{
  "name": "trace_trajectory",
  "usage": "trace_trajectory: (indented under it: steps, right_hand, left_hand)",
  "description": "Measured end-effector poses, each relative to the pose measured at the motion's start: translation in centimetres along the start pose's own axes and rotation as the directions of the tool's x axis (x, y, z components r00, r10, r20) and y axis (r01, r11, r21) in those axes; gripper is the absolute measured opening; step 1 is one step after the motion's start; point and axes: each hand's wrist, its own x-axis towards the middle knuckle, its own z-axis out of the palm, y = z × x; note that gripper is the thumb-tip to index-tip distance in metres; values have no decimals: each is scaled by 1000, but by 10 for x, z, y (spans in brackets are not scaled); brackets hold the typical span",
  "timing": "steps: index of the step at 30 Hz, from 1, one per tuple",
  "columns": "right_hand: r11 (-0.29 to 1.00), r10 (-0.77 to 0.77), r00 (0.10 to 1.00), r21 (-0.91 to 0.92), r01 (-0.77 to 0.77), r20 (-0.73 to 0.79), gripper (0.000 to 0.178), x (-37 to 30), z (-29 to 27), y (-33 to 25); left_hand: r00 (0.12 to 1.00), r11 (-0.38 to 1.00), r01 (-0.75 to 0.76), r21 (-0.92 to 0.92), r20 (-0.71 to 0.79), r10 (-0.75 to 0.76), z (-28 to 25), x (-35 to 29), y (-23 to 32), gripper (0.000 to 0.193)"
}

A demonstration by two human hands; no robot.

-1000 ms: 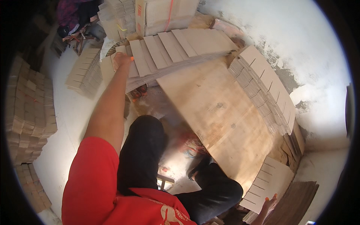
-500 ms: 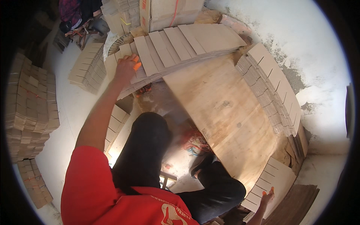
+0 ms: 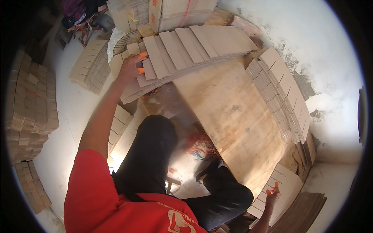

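Observation:
My left hand (image 3: 132,67), with orange covers on its fingertips, reaches to the left end of a row of overlapping plain cardboard strips (image 3: 182,50). Its thumb and forefinger are apart and touch the strips; nothing lifted shows between them. At the lower right, my right hand (image 3: 273,195), also with orange fingertip covers, is over a stack of slotted cardboard sheets (image 3: 286,179). Its forefinger and thumb are spread, and no sheet is raised in it. Between the two stacks lies a bare wooden board (image 3: 233,112).
More slotted cardboard (image 3: 285,83) is stacked along the right wall. Tall cardboard piles (image 3: 35,97) stand at the far left, a smaller slotted pile (image 3: 91,64) nearer. Large cartons (image 3: 182,13) rise behind the strips. Tangled coloured strings (image 3: 202,147) lie by my foot.
My left hand has shifted slightly at the strips, its thumb and forefinger now wider apart. My right hand has moved a little up and left over the slotted sheets.

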Motion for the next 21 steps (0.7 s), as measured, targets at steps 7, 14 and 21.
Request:
trace_trajectory:
  steps: [7, 14, 21]
  right_hand:
    - [996, -89, 996, -22, 89, 26, 69, -7, 11, -20]
    - [998, -26, 994, -57, 33, 110, 67, -6, 11, -36]
    - [991, -27, 984, 133, 3, 173, 65, -6, 18, -45]
  left_hand:
    - [996, 1000, -4, 25, -87, 6, 13, -11, 1, 29]
    - [967, 872, -254, 418, 78, 244, 5, -18, 21, 36]
    - [913, 601, -241, 762, -31, 406, 26, -23, 36, 36]
